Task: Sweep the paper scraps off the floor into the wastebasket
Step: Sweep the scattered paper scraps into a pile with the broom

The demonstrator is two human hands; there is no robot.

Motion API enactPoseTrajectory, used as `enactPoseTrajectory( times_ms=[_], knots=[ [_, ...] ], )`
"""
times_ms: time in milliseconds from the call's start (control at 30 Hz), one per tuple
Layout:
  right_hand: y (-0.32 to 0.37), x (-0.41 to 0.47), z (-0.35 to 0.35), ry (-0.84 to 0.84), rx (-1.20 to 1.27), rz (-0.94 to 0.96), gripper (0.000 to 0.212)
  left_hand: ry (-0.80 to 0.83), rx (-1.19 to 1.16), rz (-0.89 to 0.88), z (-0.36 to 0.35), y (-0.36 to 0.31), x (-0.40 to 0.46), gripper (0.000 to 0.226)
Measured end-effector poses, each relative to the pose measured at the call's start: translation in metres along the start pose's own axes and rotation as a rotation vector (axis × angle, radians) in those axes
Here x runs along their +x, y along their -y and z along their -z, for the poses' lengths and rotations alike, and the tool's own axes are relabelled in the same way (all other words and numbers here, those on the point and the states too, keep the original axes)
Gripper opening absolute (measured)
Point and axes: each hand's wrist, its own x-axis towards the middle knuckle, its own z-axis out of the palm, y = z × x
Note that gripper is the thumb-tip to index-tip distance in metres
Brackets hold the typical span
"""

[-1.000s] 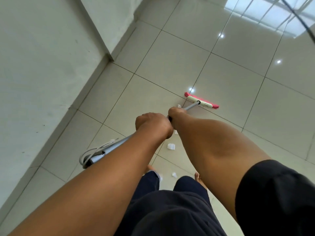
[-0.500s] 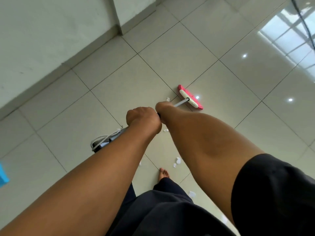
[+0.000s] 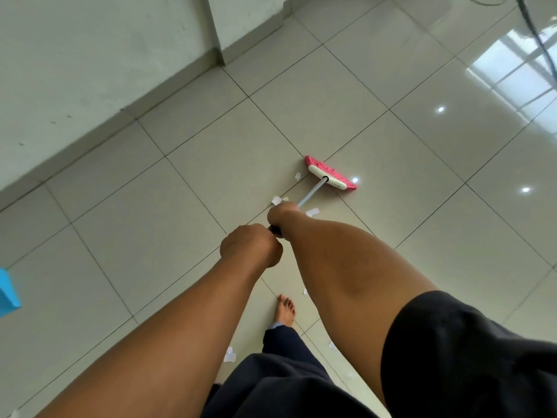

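A broom with a pink bristle head (image 3: pixel 330 173) and a silver handle (image 3: pixel 312 193) rests on the glossy tiled floor ahead of me. My right hand (image 3: pixel 281 214) is closed around the handle farther down. My left hand (image 3: pixel 250 245) grips it just behind, nearer my body. White paper scraps lie near the broom: one (image 3: pixel 297 175) left of the head, one (image 3: pixel 276 200) beside my right hand, one (image 3: pixel 312 212) under the handle. More scraps (image 3: pixel 229 355) lie by my bare foot (image 3: pixel 284 309). No wastebasket is in view.
A pale wall with a skirting board (image 3: pixel 126 107) runs along the left and meets a corner pillar (image 3: pixel 241 28) at the top. A blue object (image 3: pixel 7 292) pokes in at the left edge. A dark cable (image 3: pixel 539 37) hangs at the top right.
The view has swung so the wall sits farther up and left. The broom head has turned and shifted right of the scraps. The handle's loop end is now hidden behind my left arm.
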Motion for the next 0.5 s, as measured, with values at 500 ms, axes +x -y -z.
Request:
enactPoseTrajectory(
  times_ms=[500],
  knots=[
    [0.179,-0.095,-0.153,-0.040,-0.033,0.126,0.028,0.026,0.082,0.049,-0.093,0.214,-0.077,0.014]
  ],
)
